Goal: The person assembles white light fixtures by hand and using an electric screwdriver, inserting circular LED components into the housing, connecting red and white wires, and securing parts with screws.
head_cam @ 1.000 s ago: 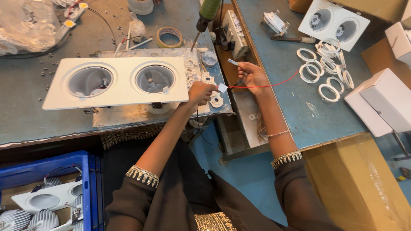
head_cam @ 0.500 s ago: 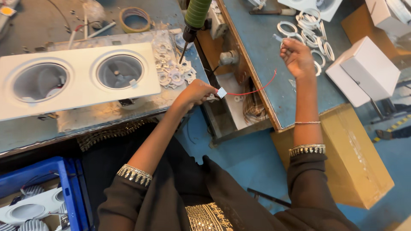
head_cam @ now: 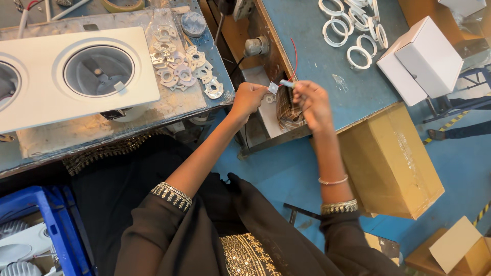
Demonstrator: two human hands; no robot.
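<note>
My left hand (head_cam: 249, 98) pinches a small flat metal bracket (head_cam: 273, 88) just off the front corner of the worktable. My right hand (head_cam: 312, 101) holds a small pale connector (head_cam: 286, 83) that has a thin red wire (head_cam: 294, 56) curling up from it, and the connector's end almost touches the bracket. Both hands hover over a narrow tray (head_cam: 263, 115) between the two benches. A white two-hole lamp housing (head_cam: 76, 76) lies on the worktable to the left, with a heap of several metal brackets (head_cam: 184, 66) beside it.
Several white plastic rings (head_cam: 353, 30) lie on the blue bench (head_cam: 317, 56) at top right, next to an open white carton (head_cam: 422, 59). A brown cardboard box (head_cam: 391, 158) stands on the blue floor below. A blue crate (head_cam: 51, 225) of lamp parts sits at lower left.
My right hand came back from the white rings and now meets my left hand, holding the connector against the bracket. The view shifted left and closer.
</note>
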